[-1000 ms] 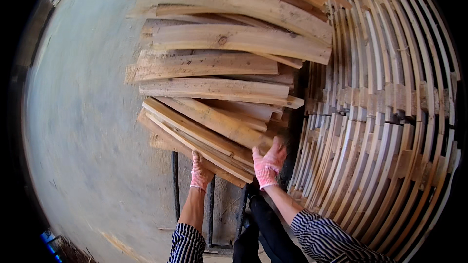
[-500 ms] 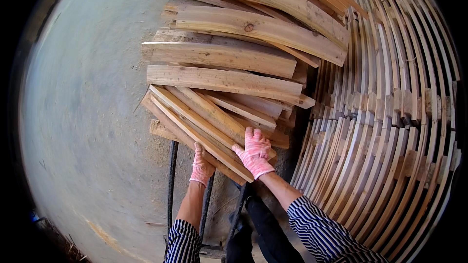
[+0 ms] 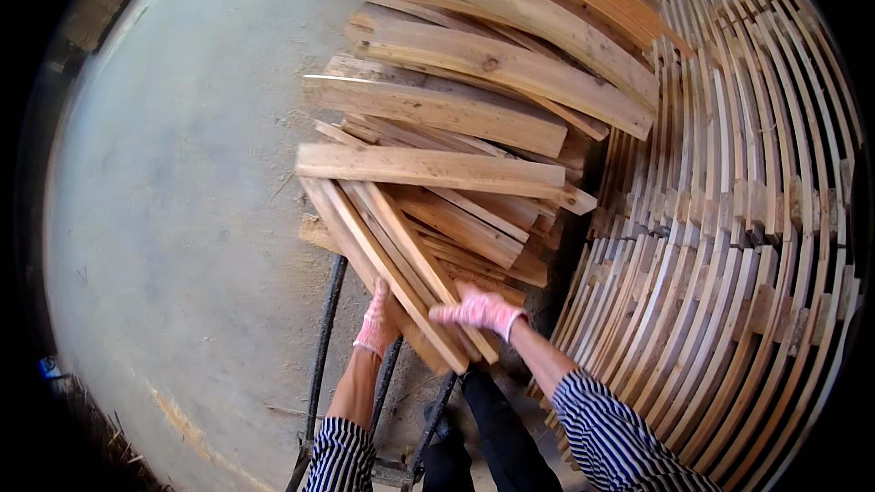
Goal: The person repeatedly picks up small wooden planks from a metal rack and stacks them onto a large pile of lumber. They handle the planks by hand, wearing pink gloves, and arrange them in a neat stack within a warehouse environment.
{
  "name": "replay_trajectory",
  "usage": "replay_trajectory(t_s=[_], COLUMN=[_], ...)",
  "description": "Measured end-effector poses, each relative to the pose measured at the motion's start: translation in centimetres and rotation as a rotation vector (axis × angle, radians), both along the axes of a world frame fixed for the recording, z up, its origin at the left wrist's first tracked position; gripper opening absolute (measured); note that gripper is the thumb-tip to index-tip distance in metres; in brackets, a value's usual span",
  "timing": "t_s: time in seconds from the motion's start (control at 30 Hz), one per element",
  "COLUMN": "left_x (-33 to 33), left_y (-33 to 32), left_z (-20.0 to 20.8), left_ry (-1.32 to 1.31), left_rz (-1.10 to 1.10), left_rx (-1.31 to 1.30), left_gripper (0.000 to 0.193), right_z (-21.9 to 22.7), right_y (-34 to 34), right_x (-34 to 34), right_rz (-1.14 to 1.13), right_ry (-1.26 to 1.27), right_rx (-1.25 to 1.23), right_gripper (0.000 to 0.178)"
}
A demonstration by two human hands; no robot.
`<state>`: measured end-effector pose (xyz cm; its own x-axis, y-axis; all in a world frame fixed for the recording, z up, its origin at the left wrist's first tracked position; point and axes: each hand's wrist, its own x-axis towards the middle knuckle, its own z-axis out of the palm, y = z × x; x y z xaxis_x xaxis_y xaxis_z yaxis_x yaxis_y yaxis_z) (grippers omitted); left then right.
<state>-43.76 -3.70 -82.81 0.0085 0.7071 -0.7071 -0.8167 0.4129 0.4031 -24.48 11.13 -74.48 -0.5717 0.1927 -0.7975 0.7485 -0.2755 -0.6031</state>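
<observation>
Both my hands wear pink-and-white knit gloves. Several narrow wooden boards (image 3: 365, 241) lie side by side, slanting from upper left down toward me. My left hand (image 3: 375, 321) grips their left side near the close end, its thumb along the edge and its fingers hidden beneath. My right hand (image 3: 480, 310), smeared by motion, is closed against the bundle's right side, thumb reaching over the wood. Across the bundle's far end rests a single wide plank (image 3: 428, 169), its left tip above the boards' ends.
Beyond lies a loose pile of planks (image 3: 510, 68). Tall stacks of wooden slats (image 3: 702, 301) fill the right side. Dark metal bars (image 3: 325, 346) run beneath the pile toward my legs. Dusty concrete floor (image 3: 182, 219) stretches to the left.
The near ends of the boards have come closer to me and the bundle slants more steeply. My right hand has moved down along its side. The wide plank has tilted across the far ends.
</observation>
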Motion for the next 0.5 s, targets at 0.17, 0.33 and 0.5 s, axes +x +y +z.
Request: replay_trajectory(t_s=[0.17, 0.33, 0.5], left_x=[1.1, 3.9, 3.3], left_y=[-7.9, -9.4, -12.9], left_z=[7.6, 16.0, 23.8], left_ry=[-0.124, 0.182, 0.259], left_rz=[-0.105, 0.056, -0.192], left_rx=[-0.207, -0.23, -0.318], left_gripper=[0.091, 0.053, 0.05], right_z=[-0.1, 4.7, 13.9], right_y=[-10.9, -15.1, -18.7], right_x=[3.2, 3.0, 3.1], right_rz=[-0.352, -0.592, -0.707], right_ry=[0.181, 0.1, 0.117], right_rx=[-0.305, -0.385, -0.538], right_gripper=[0.088, 0.062, 0.056])
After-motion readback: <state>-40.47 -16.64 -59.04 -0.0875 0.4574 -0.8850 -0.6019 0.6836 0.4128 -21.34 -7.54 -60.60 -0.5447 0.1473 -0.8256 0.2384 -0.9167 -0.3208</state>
